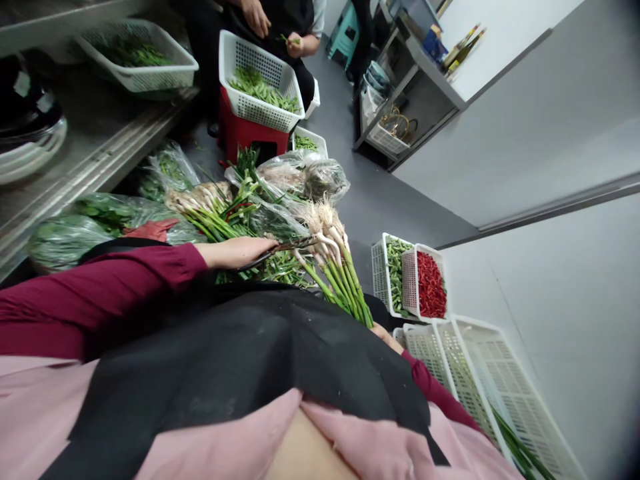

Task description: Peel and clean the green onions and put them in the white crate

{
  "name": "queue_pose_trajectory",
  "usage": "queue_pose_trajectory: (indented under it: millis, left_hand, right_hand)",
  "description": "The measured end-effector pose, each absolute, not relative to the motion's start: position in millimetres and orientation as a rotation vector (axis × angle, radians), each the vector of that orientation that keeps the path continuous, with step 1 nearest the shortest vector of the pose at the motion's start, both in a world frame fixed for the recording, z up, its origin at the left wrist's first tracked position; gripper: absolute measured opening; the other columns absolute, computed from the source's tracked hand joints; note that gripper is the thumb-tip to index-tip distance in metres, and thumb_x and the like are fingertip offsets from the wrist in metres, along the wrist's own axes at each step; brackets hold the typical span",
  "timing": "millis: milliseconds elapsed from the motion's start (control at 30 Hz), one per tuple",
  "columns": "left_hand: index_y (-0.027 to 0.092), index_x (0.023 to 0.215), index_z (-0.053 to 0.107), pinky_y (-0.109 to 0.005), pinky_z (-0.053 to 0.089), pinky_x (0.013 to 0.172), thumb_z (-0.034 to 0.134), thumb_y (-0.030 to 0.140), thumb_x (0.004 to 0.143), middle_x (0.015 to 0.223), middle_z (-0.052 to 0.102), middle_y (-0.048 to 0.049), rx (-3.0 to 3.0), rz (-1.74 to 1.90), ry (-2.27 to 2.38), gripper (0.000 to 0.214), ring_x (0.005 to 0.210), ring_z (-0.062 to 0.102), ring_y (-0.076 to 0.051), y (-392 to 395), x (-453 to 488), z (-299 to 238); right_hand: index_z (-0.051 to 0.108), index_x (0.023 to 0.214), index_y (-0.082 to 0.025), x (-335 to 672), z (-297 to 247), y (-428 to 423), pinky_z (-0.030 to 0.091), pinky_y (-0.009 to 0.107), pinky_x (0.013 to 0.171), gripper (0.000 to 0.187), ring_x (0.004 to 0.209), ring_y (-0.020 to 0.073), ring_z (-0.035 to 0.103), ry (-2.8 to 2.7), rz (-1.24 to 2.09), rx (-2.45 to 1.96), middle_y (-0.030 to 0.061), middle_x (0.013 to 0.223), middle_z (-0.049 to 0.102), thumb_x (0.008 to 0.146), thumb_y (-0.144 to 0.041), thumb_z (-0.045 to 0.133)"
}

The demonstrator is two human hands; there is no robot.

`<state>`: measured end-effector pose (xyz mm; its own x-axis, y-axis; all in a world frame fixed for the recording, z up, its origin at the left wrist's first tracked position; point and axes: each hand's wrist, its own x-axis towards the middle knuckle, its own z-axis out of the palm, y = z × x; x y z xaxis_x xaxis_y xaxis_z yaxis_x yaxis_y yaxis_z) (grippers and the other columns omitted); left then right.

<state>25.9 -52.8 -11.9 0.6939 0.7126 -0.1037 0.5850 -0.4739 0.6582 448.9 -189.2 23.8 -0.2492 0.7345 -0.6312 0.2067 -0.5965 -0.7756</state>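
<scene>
My left hand point(240, 252) is closed around a dark metal tool with a curved handle, which looks like a pair of scissors point(287, 246). Its narrow end reaches the white stalks of a bunch of green garlic point(340, 263). That bunch has pale hairy roots pointing away from me. At its leafy end, by my right side, my right hand point(387, 338) grips the green stems; most of those fingers are hidden. Another pile of green garlic point(205, 207) lies past my left hand, and cut green trimmings point(285, 267) lie below the tool.
Bagged greens point(70, 230) lie at left beside a metal shelf point(100, 153). Ahead, a co-worker's hands point(295, 45) are above a white basket of pods point(263, 90) on a red stool point(245, 137). To the right stand baskets of red chillies point(431, 285) and green pods point(397, 267).
</scene>
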Motion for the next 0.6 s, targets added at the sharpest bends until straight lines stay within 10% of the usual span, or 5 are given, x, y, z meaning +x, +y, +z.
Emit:
queue_pose_trajectory:
  millis: [367,600]
  left_hand:
    - [0.007,0.13,0.042,-0.032,0.037,0.101,0.032,0.028,0.09,0.135,0.049,-0.0199,2.284,0.313,1.009,0.046,0.122,0.049,-0.023,-55,43,13]
    - [0.017,0.105,0.056,-0.029,0.046,0.077,0.038,0.027,0.087,0.099,0.068,-0.0086,2.248,0.276,1.033,0.028,0.088,0.063,-0.021,-62,46,-1]
  right_hand:
    - [0.07,0.095,-0.014,405,46,-179,0.052,0.033,0.076,0.042,0.086,0.0254,0.065,-1.05,2.121,-1.658,0.0091,0.095,0.071,0.054,-0.014,0.061]
    - [0.07,0.1,-0.014,393,67,-175,0.05,0.034,0.086,0.044,0.093,0.0265,0.064,-1.26,2.054,-1.693,0.0076,0.097,0.071,0.056,-0.017,0.065]
